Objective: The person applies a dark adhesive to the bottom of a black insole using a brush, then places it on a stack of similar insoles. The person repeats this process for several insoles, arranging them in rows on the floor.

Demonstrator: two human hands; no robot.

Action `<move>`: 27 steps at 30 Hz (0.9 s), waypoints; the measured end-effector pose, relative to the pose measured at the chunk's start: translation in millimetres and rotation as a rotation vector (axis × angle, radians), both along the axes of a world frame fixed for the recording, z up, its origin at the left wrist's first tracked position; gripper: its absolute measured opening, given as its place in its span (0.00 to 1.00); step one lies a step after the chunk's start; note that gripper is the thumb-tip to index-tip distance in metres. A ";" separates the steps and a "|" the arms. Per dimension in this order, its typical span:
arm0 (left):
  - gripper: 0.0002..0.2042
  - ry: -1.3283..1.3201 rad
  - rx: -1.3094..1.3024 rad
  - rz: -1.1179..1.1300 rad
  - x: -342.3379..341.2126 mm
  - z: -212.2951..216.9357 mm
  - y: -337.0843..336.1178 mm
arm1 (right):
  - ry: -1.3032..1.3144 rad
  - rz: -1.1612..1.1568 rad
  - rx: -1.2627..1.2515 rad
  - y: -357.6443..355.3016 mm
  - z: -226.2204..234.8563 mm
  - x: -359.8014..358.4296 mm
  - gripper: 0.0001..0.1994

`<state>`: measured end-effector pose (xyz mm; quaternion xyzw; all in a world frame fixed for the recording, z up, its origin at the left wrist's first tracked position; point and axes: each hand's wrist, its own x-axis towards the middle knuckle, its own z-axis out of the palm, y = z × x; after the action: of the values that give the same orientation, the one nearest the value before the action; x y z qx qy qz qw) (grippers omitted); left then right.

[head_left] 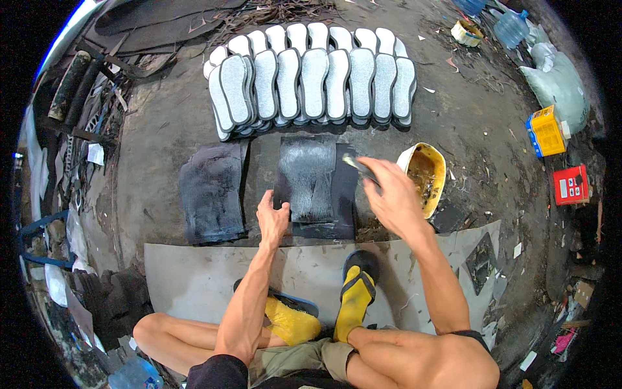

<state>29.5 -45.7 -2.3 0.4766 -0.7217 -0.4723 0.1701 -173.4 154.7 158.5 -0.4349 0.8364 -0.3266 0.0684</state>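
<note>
A black rubber-like sheet (308,178) with a wet sheen lies in front of me, on a small stack of similar dark sheets (345,198) that shows at its right. The fingers of my left hand (273,219) rest at the sheet's left edge, thumb and fingers apart. Over the stack's upper right, my right hand (396,194) is closed on a small brush (351,161) with a dark body and a pale tip, slightly blurred. Right of that hand stands a whitish tub (443,175) holding brown, glue-like liquid. Another pile of black sheets (212,191) lies to the left.
Beyond the sheets, grey-topped shoe soles (314,84) lie in overlapping rows. A grey mat (194,266) spreads under my feet. To the right are a yellow-and-blue box (548,131), a red container (570,185) and a stuffed bag (557,91). Scraps and metal frames line the left.
</note>
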 end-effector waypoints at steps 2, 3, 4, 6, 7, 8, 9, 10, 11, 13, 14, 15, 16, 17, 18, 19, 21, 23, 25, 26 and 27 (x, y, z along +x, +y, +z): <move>0.21 -0.050 -0.010 -0.014 5.2 -1.1 -5.0 | 0.088 0.060 0.157 -35.4 -56.3 -15.9 0.23; 0.22 -0.039 -0.004 -0.018 6.1 -2.2 -5.9 | 0.157 0.114 0.161 -42.1 -78.7 -15.1 0.21; 0.22 -0.032 0.008 -0.021 6.0 -3.6 -5.3 | 0.198 0.148 0.219 -45.2 -97.3 -9.9 0.19; 0.22 -0.052 0.055 -0.009 5.0 -5.2 -2.1 | 0.333 0.232 0.389 -36.7 -118.3 7.5 0.16; 0.23 -0.066 0.078 0.005 2.5 -5.8 -1.3 | 0.320 0.368 0.386 -27.9 -121.0 17.2 0.15; 0.23 -0.087 0.090 0.050 2.1 -5.3 -1.2 | 0.278 0.484 0.498 -18.0 -119.3 23.8 0.14; 0.23 -0.135 -0.013 0.060 0.5 -5.3 -0.9 | 0.247 0.521 0.425 -9.7 -115.9 26.0 0.12; 0.22 -0.058 -0.047 0.042 1.0 -4.7 -1.5 | 0.125 0.646 0.464 -2.0 -110.9 23.9 0.11; 0.22 -0.049 -0.028 0.026 1.1 -4.3 -1.5 | 0.041 0.661 0.495 2.7 -106.1 21.2 0.10; 0.22 -0.078 0.011 -0.003 3.3 -3.5 -1.6 | 0.081 0.466 0.441 8.2 -97.4 14.1 0.15; 0.22 -0.031 0.024 -0.013 4.3 -3.7 -1.4 | 0.093 0.278 0.269 8.5 -94.8 11.6 0.16; 0.22 -0.011 0.023 -0.013 5.4 -3.9 -0.3 | 0.127 0.186 0.160 9.1 -92.5 13.1 0.18; 0.22 0.023 0.008 0.000 5.7 -4.2 -0.2 | 0.158 0.306 0.271 8.8 -91.0 15.5 0.17; 0.21 -0.003 0.001 0.027 5.2 -4.6 0.2 | 0.221 0.384 0.339 9.3 -89.2 20.4 0.17; 0.22 -0.019 0.044 0.014 4.7 -4.5 -0.6 | 0.241 0.470 0.459 11.1 -86.5 28.8 0.17; 0.23 -0.028 0.068 0.004 3.4 -3.8 -1.6 | 0.203 0.654 0.481 12.9 -83.0 36.3 0.17; 0.26 0.024 0.215 0.006 2.2 0.3 -5.0 | 0.118 0.595 0.484 19.1 -71.6 45.9 0.17; 0.30 0.124 0.495 0.050 4.4 7.3 -6.2 | -0.042 0.381 0.300 25.8 -56.8 43.5 0.17; 0.33 0.192 0.687 0.105 11.9 15.8 -1.5 | -0.203 0.142 -0.046 28.7 -42.4 27.2 0.19; 0.35 0.234 0.798 0.141 17.2 19.7 3.5 | -0.283 0.061 -0.057 27.3 -37.9 17.9 0.21; 0.35 0.223 0.795 0.148 22.5 22.6 13.8 | -0.387 -0.050 0.045 28.3 -33.2 8.4 0.22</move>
<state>52.0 -31.9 20.2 0.5017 -0.4243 -0.7492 0.0834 -164.9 182.9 125.3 -0.3415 0.8253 -0.3867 0.2295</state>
